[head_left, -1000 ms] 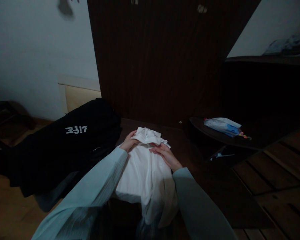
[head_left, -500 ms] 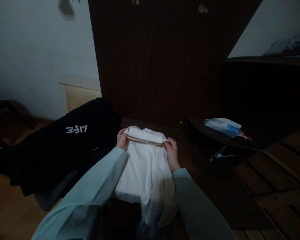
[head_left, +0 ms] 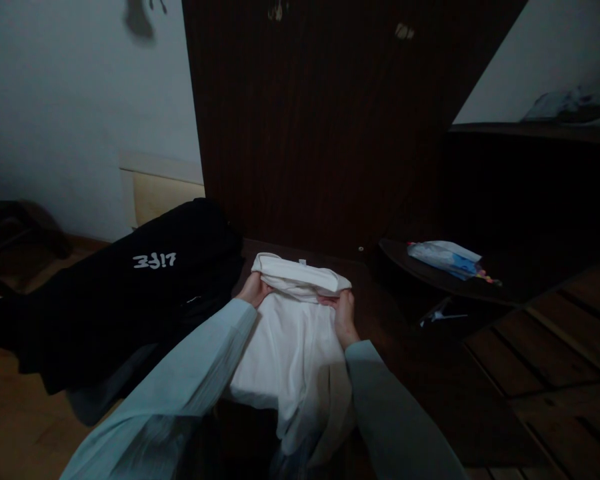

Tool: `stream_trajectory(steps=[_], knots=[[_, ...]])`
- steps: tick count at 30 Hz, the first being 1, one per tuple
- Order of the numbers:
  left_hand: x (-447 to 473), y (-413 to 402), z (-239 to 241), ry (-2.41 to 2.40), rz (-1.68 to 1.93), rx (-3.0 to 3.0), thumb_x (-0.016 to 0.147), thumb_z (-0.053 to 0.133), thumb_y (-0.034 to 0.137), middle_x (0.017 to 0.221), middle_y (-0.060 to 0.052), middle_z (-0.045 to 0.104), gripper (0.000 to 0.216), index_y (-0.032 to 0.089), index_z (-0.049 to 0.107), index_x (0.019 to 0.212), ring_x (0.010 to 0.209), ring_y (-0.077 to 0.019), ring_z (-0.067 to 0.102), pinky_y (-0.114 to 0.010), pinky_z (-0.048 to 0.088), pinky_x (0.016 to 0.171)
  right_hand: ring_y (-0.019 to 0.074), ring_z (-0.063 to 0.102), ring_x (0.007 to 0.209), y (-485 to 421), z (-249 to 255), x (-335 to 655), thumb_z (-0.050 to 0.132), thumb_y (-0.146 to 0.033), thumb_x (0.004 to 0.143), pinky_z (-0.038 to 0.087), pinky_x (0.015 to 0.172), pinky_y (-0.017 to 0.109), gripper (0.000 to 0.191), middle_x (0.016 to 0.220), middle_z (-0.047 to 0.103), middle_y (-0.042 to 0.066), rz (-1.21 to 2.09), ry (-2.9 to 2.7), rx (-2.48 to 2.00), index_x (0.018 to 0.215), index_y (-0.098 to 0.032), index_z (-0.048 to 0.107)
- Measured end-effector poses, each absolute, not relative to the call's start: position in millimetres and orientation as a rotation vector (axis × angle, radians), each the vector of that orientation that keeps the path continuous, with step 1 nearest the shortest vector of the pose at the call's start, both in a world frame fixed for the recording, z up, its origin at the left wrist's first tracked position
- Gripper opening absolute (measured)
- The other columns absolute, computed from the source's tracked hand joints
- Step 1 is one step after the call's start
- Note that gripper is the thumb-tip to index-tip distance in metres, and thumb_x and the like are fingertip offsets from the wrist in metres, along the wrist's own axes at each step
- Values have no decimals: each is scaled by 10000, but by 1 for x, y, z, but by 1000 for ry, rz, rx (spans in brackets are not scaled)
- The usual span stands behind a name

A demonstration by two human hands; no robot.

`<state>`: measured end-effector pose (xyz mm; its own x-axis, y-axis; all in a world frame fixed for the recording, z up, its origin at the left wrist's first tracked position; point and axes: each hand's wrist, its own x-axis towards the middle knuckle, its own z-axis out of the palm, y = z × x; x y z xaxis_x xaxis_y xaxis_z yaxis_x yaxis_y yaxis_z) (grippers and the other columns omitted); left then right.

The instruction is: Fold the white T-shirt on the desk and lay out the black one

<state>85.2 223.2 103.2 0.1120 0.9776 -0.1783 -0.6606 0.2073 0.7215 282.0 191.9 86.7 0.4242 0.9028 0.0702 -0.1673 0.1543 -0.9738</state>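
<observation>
- The left hand was closed on the left end of a white garment's far, turned-over edge, the fingers partly hidden by cloth.
- The right hand held the right end of that same edge, its fingers tucked in beneath the fold.
- Between the two hands the folded band ran fairly straight across; the dim light made it hard to tell whether it was a hem or a collar.
- The white garment lay in front of the person, on a dark brown surface, its near end hanging in loose folds over the edge.
- Both forearms wore pale blue-green sleeves, one on either side of the cloth.
- To the left, just beside the left hand, a black garment was spread out, with white lettering on it.
- Behind the white garment stood a tall dark wooden panel.
- To the right, well apart from the right hand, a white and blue packet rested on a dark, rounded shelf.
</observation>
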Motion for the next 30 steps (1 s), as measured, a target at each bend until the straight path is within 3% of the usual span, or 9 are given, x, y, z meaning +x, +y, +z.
stream_trajectory(steps=[3,6,9,13,16,21,25,30], knots=[[83,223,106,713,1291,505,766,440,180,822,-75,671,252,111,592,955,811,-172,623,-286,497,732,84,353,394,191,90,295,431,-597,660,280,401,216,409,445,397,-53,751,-954,-1319,580,-196,432],[69,220,118,768,1206,574,736,463,191,752,-74,661,200,97,606,841,733,-176,625,-279,495,692,71,305,479,186,101,324,548,-595,588,252,443,202,456,474,322,-60,523,-1252,-1412,498,-190,357],[48,209,139,887,1028,798,684,543,225,654,-53,630,128,112,591,722,641,-161,600,-247,469,616,70,277,509,178,117,364,532,-616,609,241,468,203,493,496,271,-57,379,-1442,-1477,479,-186,327],[24,194,174,1058,789,1345,540,702,270,609,27,563,250,154,530,680,577,-113,523,-205,389,534,78,299,506,163,149,409,521,-624,626,250,471,207,491,501,297,-49,379,-1657,-1572,485,-184,356],[13,194,196,1239,645,1793,487,714,303,575,60,487,311,168,469,621,551,-96,452,-198,327,502,90,343,510,151,178,425,554,-610,600,265,474,208,468,504,346,-42,369,-1829,-1624,502,-184,388],[-10,196,222,1543,593,2295,585,577,256,581,47,441,182,180,412,601,544,-97,405,-207,276,495,111,411,509,130,219,429,596,-576,569,309,460,212,421,519,432,-29,454,-2068,-1651,546,-187,435],[-28,181,238,1821,590,2477,630,507,209,678,0,504,86,186,440,679,589,-131,454,-228,274,504,128,436,497,115,245,430,513,-498,647,345,483,240,332,500,465,-6,203,-2149,-1576,528,-196,445],[-30,156,273,2092,799,2540,716,473,248,791,-50,557,141,188,473,843,672,-176,511,-261,314,555,199,546,659,102,280,428,477,-335,628,419,618,318,132,672,586,56,-215,-2025,-1443,616,-204,491]])
